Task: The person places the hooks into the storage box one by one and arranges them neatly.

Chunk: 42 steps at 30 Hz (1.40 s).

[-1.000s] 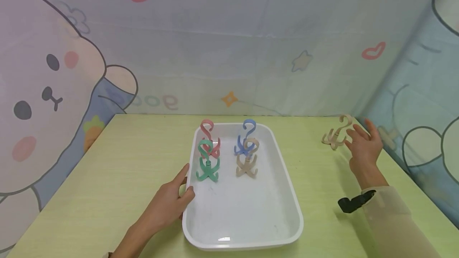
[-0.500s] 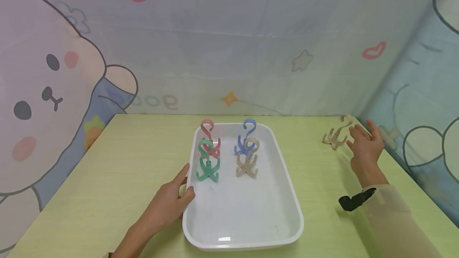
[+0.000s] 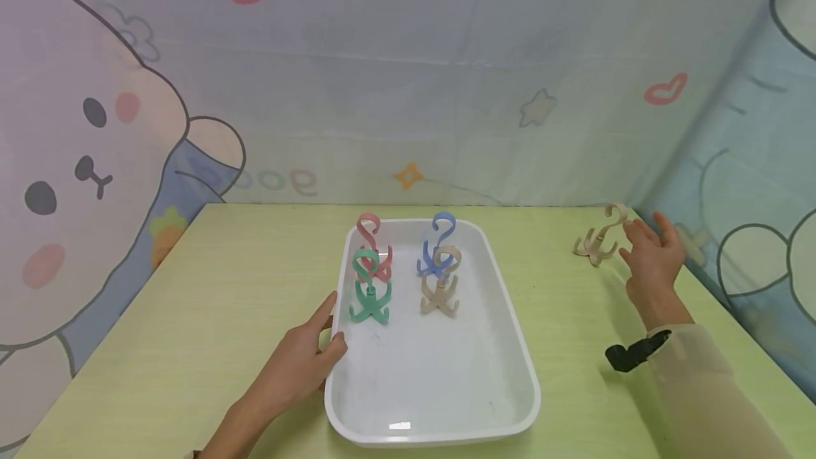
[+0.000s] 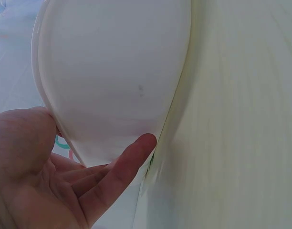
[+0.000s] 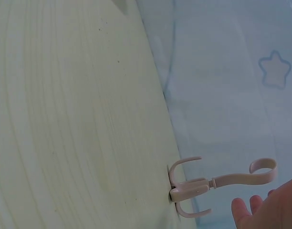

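Right hand point(image 3: 652, 261) hovering at far right of table point(image 3: 191, 331), fingers spread wide, holding nothing, just beside loose beige hook point(image 3: 599, 238) standing near wall; contact hard to tell. Left hand point(image 3: 299, 363) resting against left rim of white tray point(image 3: 510, 346), thumb over edge, fingers relaxed. Standing inside tray's far half: pink hook point(image 3: 372, 246), green hook point(image 3: 368, 289), blue hook point(image 3: 436, 241), second beige hook point(image 3: 440, 282).

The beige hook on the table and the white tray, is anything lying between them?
No. In the head view, only bare green table shows between the beige hook and the white tray.
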{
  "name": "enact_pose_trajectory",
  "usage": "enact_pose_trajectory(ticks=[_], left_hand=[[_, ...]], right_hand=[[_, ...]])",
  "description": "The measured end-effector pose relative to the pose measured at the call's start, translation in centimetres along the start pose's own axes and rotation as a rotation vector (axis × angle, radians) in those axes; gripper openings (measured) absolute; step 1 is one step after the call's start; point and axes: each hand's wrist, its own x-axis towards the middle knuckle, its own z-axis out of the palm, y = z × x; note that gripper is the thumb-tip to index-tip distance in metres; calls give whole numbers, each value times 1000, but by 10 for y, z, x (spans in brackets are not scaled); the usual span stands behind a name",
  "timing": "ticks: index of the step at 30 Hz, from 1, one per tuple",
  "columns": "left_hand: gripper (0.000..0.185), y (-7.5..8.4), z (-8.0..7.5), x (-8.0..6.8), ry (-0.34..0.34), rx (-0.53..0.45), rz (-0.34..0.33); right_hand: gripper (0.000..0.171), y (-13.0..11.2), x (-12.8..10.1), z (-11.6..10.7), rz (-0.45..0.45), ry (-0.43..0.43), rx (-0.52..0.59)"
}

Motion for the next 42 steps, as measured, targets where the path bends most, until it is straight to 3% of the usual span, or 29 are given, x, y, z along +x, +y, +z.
enact_pose_trajectory(ticks=[42], left_hand=[[74,-2,0,0,5,2,16]], right_hand=[[75,-2,18,7,3,-12,-65]])
